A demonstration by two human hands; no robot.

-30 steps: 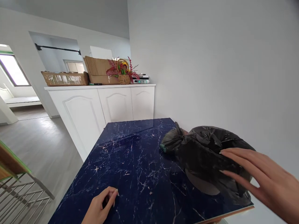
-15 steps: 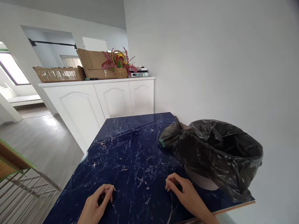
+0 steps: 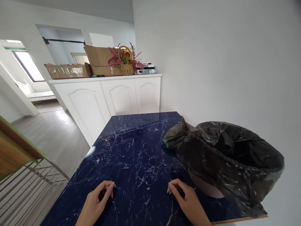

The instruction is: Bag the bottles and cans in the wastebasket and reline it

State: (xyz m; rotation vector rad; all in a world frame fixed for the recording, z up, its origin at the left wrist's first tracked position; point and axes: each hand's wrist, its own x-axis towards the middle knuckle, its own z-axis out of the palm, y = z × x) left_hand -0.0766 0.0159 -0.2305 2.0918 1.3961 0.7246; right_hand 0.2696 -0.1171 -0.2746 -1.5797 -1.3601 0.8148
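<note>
My left hand [image 3: 100,196] rests near the front of the dark blue marbled table [image 3: 134,153], thumb and fingertips pinched together, with nothing visible between them. Across from it, my right hand [image 3: 182,193] is closed in a similar pinch and also shows nothing held. Just beyond the right hand stands a bin [image 3: 207,185] lined with a black plastic bag [image 3: 211,160]; its mouth gapes and the inside is dark. A knotted part of black plastic with a green patch [image 3: 175,136] lies against its left side.
White cabinets [image 3: 124,97] stand past the table's far edge, bearing cardboard boxes [image 3: 70,71] and a flower basket [image 3: 127,69]. A plain wall [image 3: 211,62] rises on the right. A chair with metal bars [image 3: 44,175] is at lower left.
The view has turned slightly left, so the cabinets and boxes appear further right. Both hands keep their pinched shape and nearly the same place; the right forearm is slightly more upright in view.
</note>
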